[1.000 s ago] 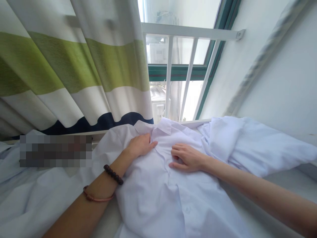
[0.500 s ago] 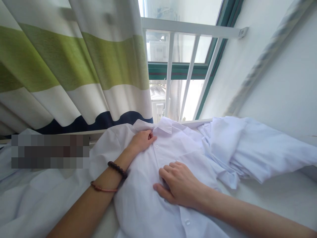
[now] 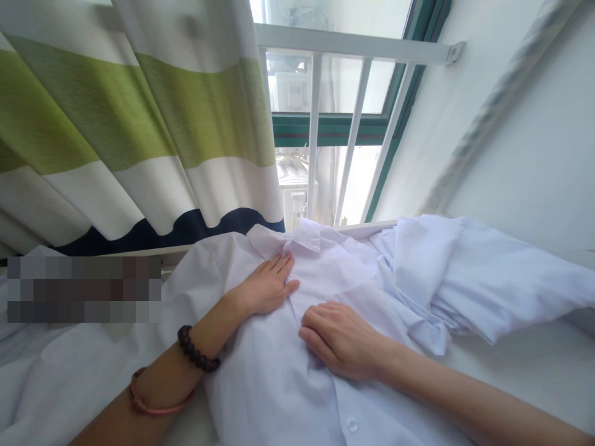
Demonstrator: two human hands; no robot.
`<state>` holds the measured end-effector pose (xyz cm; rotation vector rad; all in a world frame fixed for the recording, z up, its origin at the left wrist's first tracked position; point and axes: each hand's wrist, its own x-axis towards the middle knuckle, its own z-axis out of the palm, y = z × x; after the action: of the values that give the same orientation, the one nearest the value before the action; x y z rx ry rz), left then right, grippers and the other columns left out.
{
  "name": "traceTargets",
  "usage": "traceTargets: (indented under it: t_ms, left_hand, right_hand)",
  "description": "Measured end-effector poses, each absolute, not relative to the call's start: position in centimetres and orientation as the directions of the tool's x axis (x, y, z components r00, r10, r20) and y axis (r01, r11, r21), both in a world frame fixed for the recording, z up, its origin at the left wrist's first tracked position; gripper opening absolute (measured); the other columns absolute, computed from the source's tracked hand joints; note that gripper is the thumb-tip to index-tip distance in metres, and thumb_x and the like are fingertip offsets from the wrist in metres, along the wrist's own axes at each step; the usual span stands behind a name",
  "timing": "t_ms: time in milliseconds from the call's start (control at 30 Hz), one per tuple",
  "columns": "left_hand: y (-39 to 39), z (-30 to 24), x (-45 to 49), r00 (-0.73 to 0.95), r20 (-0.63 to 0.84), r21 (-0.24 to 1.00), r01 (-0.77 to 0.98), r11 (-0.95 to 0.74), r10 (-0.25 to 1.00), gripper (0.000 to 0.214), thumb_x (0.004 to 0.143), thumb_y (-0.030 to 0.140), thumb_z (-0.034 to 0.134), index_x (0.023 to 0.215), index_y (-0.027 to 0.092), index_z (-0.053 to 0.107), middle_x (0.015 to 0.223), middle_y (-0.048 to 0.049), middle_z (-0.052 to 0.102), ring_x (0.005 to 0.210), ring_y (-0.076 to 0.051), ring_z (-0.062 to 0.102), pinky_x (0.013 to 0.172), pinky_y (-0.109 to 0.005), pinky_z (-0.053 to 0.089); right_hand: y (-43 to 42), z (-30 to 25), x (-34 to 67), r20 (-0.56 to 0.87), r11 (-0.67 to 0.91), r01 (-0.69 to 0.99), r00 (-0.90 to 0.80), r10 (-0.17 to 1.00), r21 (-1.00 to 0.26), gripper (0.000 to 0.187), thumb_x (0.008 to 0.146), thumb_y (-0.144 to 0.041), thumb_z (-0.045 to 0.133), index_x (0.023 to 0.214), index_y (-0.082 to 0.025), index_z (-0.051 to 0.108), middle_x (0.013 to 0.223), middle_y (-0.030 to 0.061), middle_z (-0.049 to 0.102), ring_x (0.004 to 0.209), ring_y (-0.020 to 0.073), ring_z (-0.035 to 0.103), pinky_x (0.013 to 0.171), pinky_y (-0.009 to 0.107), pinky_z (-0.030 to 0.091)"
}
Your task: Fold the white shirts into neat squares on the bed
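A white button-up shirt (image 3: 260, 365) lies spread face up, its collar (image 3: 307, 235) at the far end and a button (image 3: 352, 425) showing low on the front. My left hand (image 3: 272, 285) rests flat on the upper front just below the collar, fingers stretched out. Beside the placket, lower and to the right, my right hand (image 3: 344, 337) is closed, with curled fingers and the thumb pressed against them on the shirt cloth. Its fingertips are hidden. A dark bead bracelet (image 3: 196, 350) and a reddish bangle (image 3: 158, 409) circle my left wrist.
More bunched white cloth (image 3: 465, 272) lies at the right, against the wall (image 3: 525, 155). Behind the shirt stand a white railing (image 3: 357, 46) and a green-framed window. A striped curtain (image 3: 195, 111) hangs at the left. A blurred-out patch (image 3: 83, 288) covers something at the left.
My left hand has gone from curled fingers at the collar opening to lying flat, slightly lower. My right hand's thumb has drawn in against its fingers.
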<state>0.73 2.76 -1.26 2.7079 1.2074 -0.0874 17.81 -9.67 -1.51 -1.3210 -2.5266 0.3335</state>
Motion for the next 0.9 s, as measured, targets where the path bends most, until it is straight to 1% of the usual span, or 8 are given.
traceTargets:
  t_ms: [100,233,333,433,533,600,733,900]
  left_hand:
    - [3.1,-1.6,0.4,0.669,-0.158,0.150,0.743,-0.652,0.726,0.066,0.097,0.051,0.020,0.151,0.014,0.014,0.158,-0.0095,0.006,0.145,-0.025,0.005,0.117,-0.044,0.011]
    - [4.0,-1.5,0.0,0.693,-0.173,0.178,0.721,-0.669,0.700,0.069,0.096,0.054,0.022,0.152,0.013,0.014,0.158,-0.0088,0.007,0.146,-0.025,0.005,0.117,-0.044,0.011]
    - [3.2,-1.0,-0.4,0.719,-0.052,0.171,0.690,-0.703,0.693,0.064,0.097,0.048,0.028,0.148,0.011,0.026,0.156,-0.0126,0.022,0.144,-0.027,0.018,0.117,-0.044,0.018]
    - [1.0,-0.3,-0.8,0.735,0.138,0.156,0.646,-0.747,0.664,0.052,0.097,0.043,0.033,0.139,0.014,0.044,0.145,-0.0141,0.042,0.134,-0.027,0.038,0.112,-0.043,0.030]
    - [-1.1,0.1,-1.2,0.754,0.161,0.159,0.618,-0.770,0.637,0.046,0.098,0.045,0.033,0.135,0.023,0.051,0.138,-0.0099,0.050,0.127,-0.025,0.045,0.108,-0.042,0.036]
    - [-1.6,-0.2,-1.5,0.760,0.069,0.145,0.633,-0.760,0.646,0.048,0.098,0.047,0.031,0.137,0.025,0.048,0.144,-0.0080,0.045,0.133,-0.025,0.039,0.111,-0.044,0.031]
    - [-0.7,-1.1,-1.9,0.738,-0.108,0.119,0.674,-0.729,0.666,0.058,0.097,0.054,0.026,0.148,0.028,0.028,0.157,-0.0026,0.019,0.144,-0.025,0.016,0.116,-0.047,0.015]
    - [0.2,-1.6,-1.7,0.721,-0.124,0.105,0.693,-0.714,0.682,0.059,0.097,0.057,0.021,0.150,0.030,0.024,0.158,0.0009,0.013,0.145,-0.023,0.011,0.117,-0.044,0.011]
  right_hand:
    - [-9.5,-1.1,18.5,0.139,0.511,0.764,-0.500,0.855,-0.394,0.023,0.096,-0.032,0.037,0.099,-0.017,0.053,0.088,0.0046,0.060,0.078,0.0168,0.053,0.075,0.029,0.038]
    - [-9.9,-0.4,18.9,0.087,0.492,0.762,-0.505,0.858,-0.421,0.027,0.092,-0.039,0.046,0.106,-0.017,0.054,0.091,0.0057,0.058,0.081,0.0189,0.053,0.077,0.032,0.041]
    - [-10.5,-0.6,19.5,0.102,0.480,0.767,-0.487,0.868,-0.426,0.034,0.090,-0.043,0.049,0.110,-0.016,0.055,0.098,0.0083,0.057,0.088,0.0209,0.053,0.080,0.033,0.043]
    - [-11.0,-1.5,20.1,0.199,0.553,0.723,-0.521,0.830,-0.415,0.038,0.091,-0.038,0.050,0.124,-0.018,0.052,0.110,0.0097,0.054,0.097,0.0208,0.051,0.087,0.033,0.042]
    - [-11.2,-2.0,20.4,0.260,0.646,0.671,-0.593,0.762,-0.364,0.033,0.095,-0.030,0.043,0.125,-0.023,0.054,0.114,0.0081,0.055,0.098,0.0187,0.050,0.089,0.032,0.041]
    - [-11.2,-1.9,20.3,0.247,0.690,0.649,-0.646,0.722,-0.319,0.032,0.097,-0.027,0.039,0.125,-0.024,0.055,0.118,0.0069,0.056,0.103,0.0193,0.049,0.093,0.034,0.039]
    - [-11.1,-1.3,20.3,0.196,0.723,0.634,-0.699,0.688,-0.276,0.036,0.097,-0.024,0.038,0.131,-0.024,0.050,0.130,0.0054,0.054,0.120,0.0216,0.043,0.101,0.038,0.034]
    - [-10.6,-1.3,20.8,0.196,0.680,0.674,-0.654,0.731,-0.289,0.037,0.096,-0.027,0.039,0.131,-0.023,0.049,0.132,0.0077,0.052,0.121,0.0205,0.045,0.103,0.039,0.034]
